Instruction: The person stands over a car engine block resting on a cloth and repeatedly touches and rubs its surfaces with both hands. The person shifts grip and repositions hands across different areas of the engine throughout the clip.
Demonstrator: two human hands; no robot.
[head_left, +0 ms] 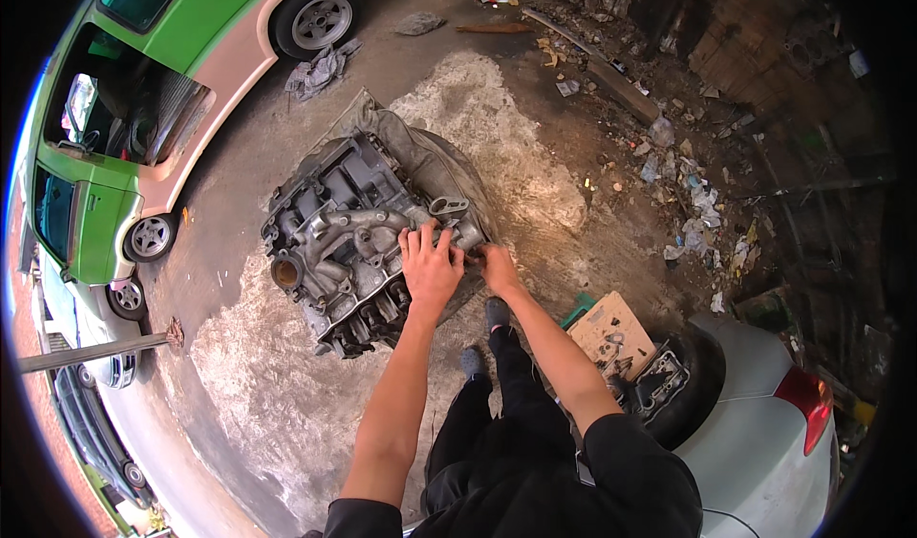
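Note:
An engine assembly [349,218] with cast aluminium manifold pipes and dark metal housings rests on a crumpled grey cover [449,165] on the ground. My left hand [430,266] grips the top of its right end, fingers bent and spread over the metal beside a small oval flange [447,205]. My right hand [495,269] is at the right edge of the engine, a little lower, with curled fingers; what they hold is hidden. A round brown opening [285,273] shows at the engine's left end.
A green-and-pink van [162,70] stands at upper left, other cars beyond. Litter [697,199] lines the dark wall at right. Near my legs at lower right are cardboard with small parts [611,328], a tire [707,385] holding a metal part and a silver car's rear [764,442].

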